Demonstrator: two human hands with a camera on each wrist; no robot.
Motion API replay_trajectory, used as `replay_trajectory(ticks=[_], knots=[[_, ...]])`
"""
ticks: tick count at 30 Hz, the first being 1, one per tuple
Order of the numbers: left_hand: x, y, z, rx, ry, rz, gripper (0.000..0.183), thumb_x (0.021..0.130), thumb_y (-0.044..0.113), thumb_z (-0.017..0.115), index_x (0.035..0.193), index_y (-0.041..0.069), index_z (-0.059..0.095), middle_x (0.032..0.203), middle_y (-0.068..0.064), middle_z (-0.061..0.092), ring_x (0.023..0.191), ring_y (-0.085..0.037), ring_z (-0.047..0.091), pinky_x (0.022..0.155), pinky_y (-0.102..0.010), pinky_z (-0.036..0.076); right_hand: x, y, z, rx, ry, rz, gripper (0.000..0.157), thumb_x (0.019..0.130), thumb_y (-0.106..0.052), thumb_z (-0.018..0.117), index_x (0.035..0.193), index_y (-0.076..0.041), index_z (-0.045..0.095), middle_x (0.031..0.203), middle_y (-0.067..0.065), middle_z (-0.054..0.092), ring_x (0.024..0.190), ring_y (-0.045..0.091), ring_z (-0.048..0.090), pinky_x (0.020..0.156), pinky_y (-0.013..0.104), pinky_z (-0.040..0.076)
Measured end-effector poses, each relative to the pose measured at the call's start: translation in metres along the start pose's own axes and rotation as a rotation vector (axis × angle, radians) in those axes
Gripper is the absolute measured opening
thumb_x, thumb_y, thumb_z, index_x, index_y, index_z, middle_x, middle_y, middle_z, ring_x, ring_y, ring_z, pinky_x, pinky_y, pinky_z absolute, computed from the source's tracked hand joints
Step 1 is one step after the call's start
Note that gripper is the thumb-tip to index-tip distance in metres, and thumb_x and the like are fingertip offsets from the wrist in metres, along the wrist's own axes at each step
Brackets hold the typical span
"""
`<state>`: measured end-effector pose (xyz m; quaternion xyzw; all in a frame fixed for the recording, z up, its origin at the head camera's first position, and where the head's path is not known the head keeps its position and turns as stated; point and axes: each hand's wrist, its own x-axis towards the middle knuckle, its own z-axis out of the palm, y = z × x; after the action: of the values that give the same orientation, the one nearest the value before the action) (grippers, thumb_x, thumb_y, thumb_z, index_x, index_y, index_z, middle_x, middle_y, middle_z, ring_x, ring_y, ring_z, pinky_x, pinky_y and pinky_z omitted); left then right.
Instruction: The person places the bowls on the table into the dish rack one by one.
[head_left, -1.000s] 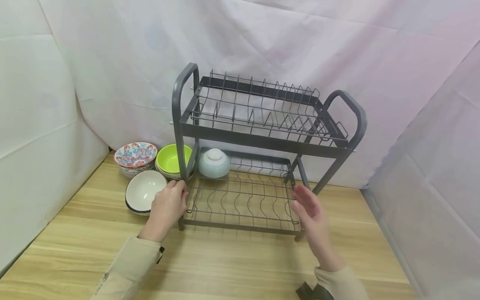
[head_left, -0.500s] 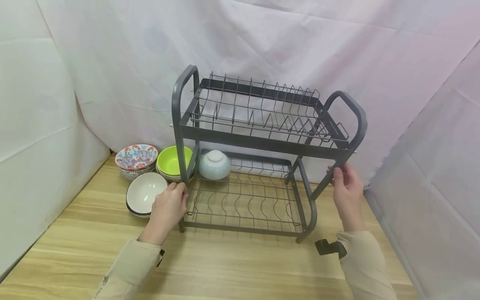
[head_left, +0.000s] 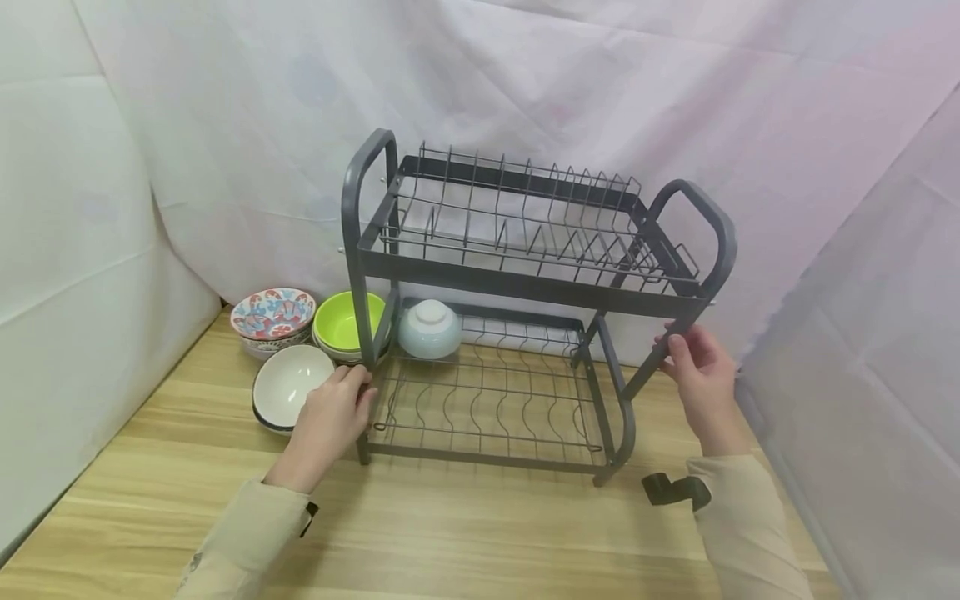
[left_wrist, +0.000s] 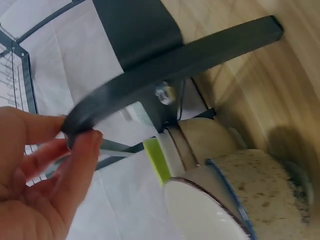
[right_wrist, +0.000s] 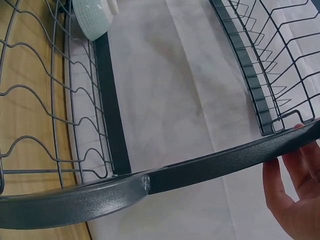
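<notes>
No readable txt, nos. or signs.

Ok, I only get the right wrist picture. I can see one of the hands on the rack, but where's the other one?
Observer: The left hand pinches the left side of the rack.
Operator: Cool! Is there anything next to it over there?
Observer: Yes, a white bowl sits right beside it, open side up.
Operator: And is there anything really bright?
Observer: There is: a bright green bowl, a bit behind the white bowl.
</notes>
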<state>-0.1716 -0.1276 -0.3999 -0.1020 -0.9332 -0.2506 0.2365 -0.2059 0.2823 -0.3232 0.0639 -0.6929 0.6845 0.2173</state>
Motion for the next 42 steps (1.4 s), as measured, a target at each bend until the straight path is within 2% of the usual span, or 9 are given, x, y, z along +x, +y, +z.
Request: replay_trajectory(ticks=[3,7,10,14,18,22,28,36,42], knots=[[0.000,-0.009,-0.002,-0.077,-0.019,0.005,0.012,0.083,0.008,0.063,0.091,0.000,0.059,0.082,-0.012,0.059,0.068,-0.026,0.059,0.058,-0.040,0.050,0.000,0.000,-0.001,-0.006,-0.017,-0.002,0.015,0.090,-0.005,0.053,0.102,-0.001,0.059,0.086,0.000,0.063,0.083,0.009,0.062,0.070,0.018,0.052],[0.004,-0.025,-0.008,-0.142,0.013,-0.010,0.013,0.085,0.007,0.060,0.094,-0.002,0.058,0.087,-0.016,0.060,0.076,-0.028,0.061,0.064,-0.041,0.051,0.000,0.000,-0.001,-0.004,-0.027,-0.003,0.014,0.090,-0.004,0.052,0.100,-0.009,0.061,0.087,0.000,0.063,0.084,0.009,0.061,0.070,0.018,0.051],[0.011,-0.044,-0.013,-0.105,0.089,-0.010,0.016,0.084,0.004,0.060,0.095,-0.006,0.056,0.087,-0.022,0.058,0.078,-0.034,0.059,0.066,-0.046,0.049,0.000,0.000,-0.001,-0.005,-0.025,-0.003,0.016,0.090,-0.004,0.052,0.097,-0.014,0.062,0.087,0.000,0.063,0.084,0.008,0.061,0.070,0.018,0.051],[0.019,-0.074,-0.019,-0.038,0.120,-0.040,0.023,0.083,0.004,0.060,0.099,-0.010,0.052,0.091,-0.028,0.054,0.082,-0.043,0.054,0.070,-0.053,0.044,0.000,0.000,-0.003,-0.009,-0.023,-0.006,0.016,0.090,-0.005,0.052,0.097,-0.014,0.062,0.087,-0.001,0.063,0.084,0.008,0.061,0.071,0.018,0.051],[0.023,-0.101,-0.023,0.004,0.084,-0.093,0.031,0.082,0.003,0.060,0.103,-0.016,0.047,0.097,-0.035,0.048,0.088,-0.051,0.048,0.076,-0.059,0.040,0.000,-0.001,-0.004,-0.005,-0.025,-0.007,0.015,0.090,-0.005,0.052,0.097,-0.014,0.062,0.087,-0.001,0.063,0.084,0.008,0.061,0.071,0.018,0.051],[0.023,-0.118,-0.024,0.033,0.020,-0.133,0.034,0.083,0.006,0.058,0.103,-0.019,0.046,0.098,-0.040,0.047,0.087,-0.056,0.046,0.075,-0.061,0.039,0.000,-0.001,-0.003,0.021,-0.024,-0.010,0.015,0.090,-0.005,0.052,0.097,-0.014,0.063,0.086,-0.001,0.064,0.084,0.008,0.061,0.071,0.019,0.051],[0.017,-0.133,-0.020,0.065,-0.094,-0.158,0.030,0.085,0.005,0.055,0.102,-0.019,0.048,0.095,-0.040,0.050,0.087,-0.055,0.049,0.074,-0.059,0.040,0.000,0.000,-0.001,0.018,-0.039,-0.010,0.017,0.091,-0.005,0.051,0.096,-0.016,0.063,0.084,-0.003,0.063,0.084,0.009,0.061,0.071,0.020,0.052],[0.017,-0.145,-0.017,0.101,-0.073,-0.059,0.017,0.082,-0.005,0.055,0.095,-0.016,0.051,0.083,-0.036,0.056,0.075,-0.051,0.054,0.066,-0.056,0.044,0.000,0.002,-0.001,-0.017,-0.051,-0.012,0.015,0.091,-0.007,0.051,0.099,-0.014,0.062,0.086,-0.002,0.063,0.087,0.010,0.061,0.072,0.019,0.051],[0.022,-0.145,-0.021,0.120,-0.158,-0.090,0.013,0.085,-0.001,0.052,0.094,-0.012,0.050,0.078,-0.032,0.056,0.070,-0.049,0.055,0.061,-0.056,0.043,0.000,0.003,-0.003,-0.061,-0.046,-0.012,0.015,0.091,-0.009,0.052,0.103,-0.005,0.059,0.088,-0.001,0.062,0.088,0.009,0.061,0.072,0.018,0.051]])
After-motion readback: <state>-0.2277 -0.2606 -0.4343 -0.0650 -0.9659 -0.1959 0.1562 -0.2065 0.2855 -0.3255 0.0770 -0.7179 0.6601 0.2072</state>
